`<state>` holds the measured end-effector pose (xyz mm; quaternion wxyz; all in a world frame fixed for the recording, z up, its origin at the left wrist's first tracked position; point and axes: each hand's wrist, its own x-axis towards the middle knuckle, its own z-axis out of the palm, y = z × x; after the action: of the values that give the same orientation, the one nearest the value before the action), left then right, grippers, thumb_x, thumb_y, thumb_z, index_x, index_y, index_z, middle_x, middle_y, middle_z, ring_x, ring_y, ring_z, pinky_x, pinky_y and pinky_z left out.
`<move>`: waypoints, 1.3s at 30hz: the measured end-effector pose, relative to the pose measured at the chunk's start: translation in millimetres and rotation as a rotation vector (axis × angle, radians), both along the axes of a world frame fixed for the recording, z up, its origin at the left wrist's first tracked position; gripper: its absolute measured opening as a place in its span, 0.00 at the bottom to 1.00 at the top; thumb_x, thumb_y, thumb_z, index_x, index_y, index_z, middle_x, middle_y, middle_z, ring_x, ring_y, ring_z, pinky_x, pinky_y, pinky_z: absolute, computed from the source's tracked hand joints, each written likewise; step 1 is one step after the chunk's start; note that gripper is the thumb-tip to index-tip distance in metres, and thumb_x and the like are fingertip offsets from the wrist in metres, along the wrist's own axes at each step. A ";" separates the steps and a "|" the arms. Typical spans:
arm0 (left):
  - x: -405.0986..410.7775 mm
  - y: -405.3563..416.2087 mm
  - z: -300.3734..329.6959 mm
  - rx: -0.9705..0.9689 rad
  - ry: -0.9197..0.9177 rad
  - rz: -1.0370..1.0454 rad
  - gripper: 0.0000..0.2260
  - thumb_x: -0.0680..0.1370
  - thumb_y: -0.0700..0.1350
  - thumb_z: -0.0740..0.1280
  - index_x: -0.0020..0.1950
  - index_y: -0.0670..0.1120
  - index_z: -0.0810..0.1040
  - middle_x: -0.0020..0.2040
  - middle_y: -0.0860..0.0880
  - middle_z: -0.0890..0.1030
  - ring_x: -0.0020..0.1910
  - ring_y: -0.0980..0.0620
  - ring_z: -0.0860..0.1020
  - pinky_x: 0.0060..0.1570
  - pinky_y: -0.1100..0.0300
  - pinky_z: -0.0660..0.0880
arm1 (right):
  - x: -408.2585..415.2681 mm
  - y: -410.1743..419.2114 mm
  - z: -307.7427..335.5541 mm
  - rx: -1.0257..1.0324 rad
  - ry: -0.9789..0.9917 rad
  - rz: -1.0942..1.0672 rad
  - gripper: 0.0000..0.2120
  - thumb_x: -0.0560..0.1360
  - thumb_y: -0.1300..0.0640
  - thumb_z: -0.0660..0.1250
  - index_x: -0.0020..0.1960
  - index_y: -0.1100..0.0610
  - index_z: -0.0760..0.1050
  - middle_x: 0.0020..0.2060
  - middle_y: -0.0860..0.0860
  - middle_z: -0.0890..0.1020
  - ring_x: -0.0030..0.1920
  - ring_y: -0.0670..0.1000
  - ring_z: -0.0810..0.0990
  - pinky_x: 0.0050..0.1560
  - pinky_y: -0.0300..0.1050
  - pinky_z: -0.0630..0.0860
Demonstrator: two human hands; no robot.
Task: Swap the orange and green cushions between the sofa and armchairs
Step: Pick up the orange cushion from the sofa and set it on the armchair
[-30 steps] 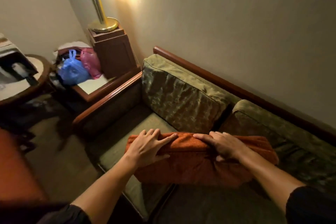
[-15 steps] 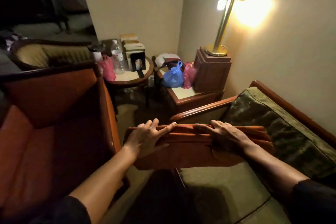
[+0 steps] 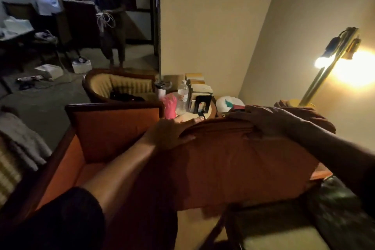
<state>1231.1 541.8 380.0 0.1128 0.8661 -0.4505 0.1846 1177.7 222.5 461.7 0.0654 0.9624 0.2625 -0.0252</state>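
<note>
Left hand (image 3: 172, 130) grips the top edge of the orange cushion (image 3: 233, 160), fingers over the far side, thumb on the near face. Right hand (image 3: 261, 119) clamps the same edge further along, fabric bunched under the fingers. Cushion held upright in the air, clear of any seat, between the orange armchair (image 3: 113, 128) on the left and the green sofa (image 3: 343, 215) at lower right.

Just behind the cushion: round side table (image 3: 209, 110) carrying a water bottle (image 3: 182, 95), a pink bag (image 3: 170, 106) and a stack of boxes (image 3: 199, 89). Lit floor lamp (image 3: 334, 55) to the right.

Judged step: carrying the cushion toward the armchair.

Risks:
- far edge sweeps the side table, tips the bottle; cause: cushion held high and close to it
- cushion blocks sight of the chair arm, so the lower edge may catch on the wood frame
- grip on one edge only; soft body may sag or swing
</note>
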 end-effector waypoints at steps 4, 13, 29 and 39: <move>72.7 26.8 40.6 0.071 -0.105 0.051 0.25 0.78 0.65 0.54 0.74 0.59 0.58 0.52 0.41 0.79 0.43 0.40 0.81 0.38 0.52 0.76 | 63.7 20.3 18.9 0.007 -0.113 0.019 0.36 0.73 0.32 0.62 0.75 0.30 0.46 0.53 0.48 0.74 0.54 0.53 0.78 0.53 0.48 0.73; 182.3 141.0 69.5 0.149 -0.227 0.168 0.27 0.77 0.69 0.44 0.74 0.67 0.42 0.54 0.38 0.79 0.42 0.40 0.81 0.37 0.50 0.78 | 212.8 125.9 15.6 0.050 -0.238 0.165 0.38 0.74 0.33 0.60 0.76 0.33 0.43 0.52 0.55 0.75 0.50 0.58 0.78 0.47 0.53 0.74; 334.6 389.4 -17.1 0.195 0.035 0.174 0.29 0.79 0.62 0.55 0.78 0.57 0.53 0.46 0.45 0.74 0.32 0.61 0.63 0.29 0.70 0.58 | 390.1 366.8 -81.2 0.110 0.033 0.213 0.39 0.73 0.30 0.58 0.76 0.33 0.40 0.58 0.55 0.75 0.48 0.53 0.78 0.44 0.50 0.78; 382.0 459.6 -93.7 0.193 0.165 0.209 0.29 0.78 0.66 0.51 0.77 0.62 0.46 0.45 0.44 0.75 0.31 0.50 0.74 0.29 0.52 0.76 | 436.2 435.3 -129.2 0.068 0.047 0.230 0.39 0.74 0.30 0.59 0.76 0.35 0.40 0.54 0.55 0.74 0.43 0.50 0.74 0.38 0.44 0.70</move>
<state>1613.0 1001.4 286.2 0.0456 0.9274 -0.3627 0.0794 1613.9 657.8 332.4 0.0291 0.9267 0.3733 -0.0310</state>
